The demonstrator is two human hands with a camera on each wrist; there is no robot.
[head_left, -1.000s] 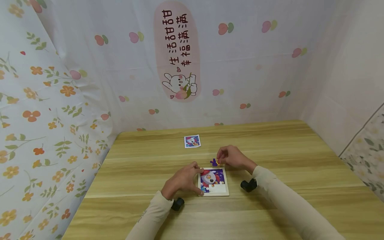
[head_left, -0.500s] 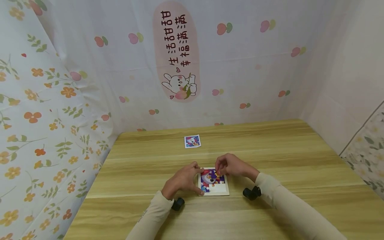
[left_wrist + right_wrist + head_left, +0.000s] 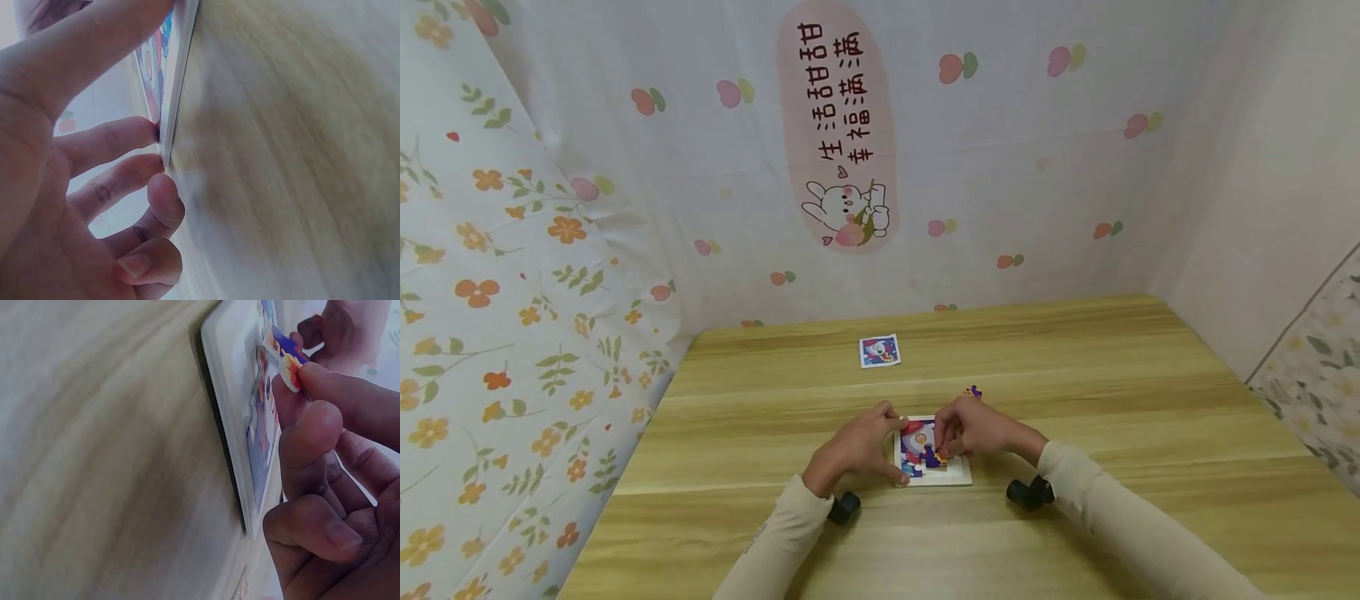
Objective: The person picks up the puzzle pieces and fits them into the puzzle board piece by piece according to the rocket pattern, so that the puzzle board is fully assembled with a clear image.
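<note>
A square jigsaw tray [image 3: 957,479] with a white rim lies on the table, holding a cartoon picture of a white-faced figure. My left hand [image 3: 859,446] spans the tray's left side, gripping it with the thumb at the near corner and fingers at the far one. Between thumb and fingertips, my right hand [image 3: 981,429] pinches a purple and yellow puzzle piece [image 3: 287,353]. That piece is tilted above the tray's lower part, where bare white base shows. The right hand hides the tray's upper right.
Just beyond the right hand lies a loose purple puzzle piece [image 3: 973,392]. A small picture card [image 3: 880,351] with a similar figure is farther back on the wooden table [image 3: 760,383]. Printed cloth [image 3: 1000,167] hangs behind the table.
My right hand has brought the puzzle piece from beyond the tray, across its upper right, to its lower part. A loose piece now shows beyond that hand. The left hand stays put.
</note>
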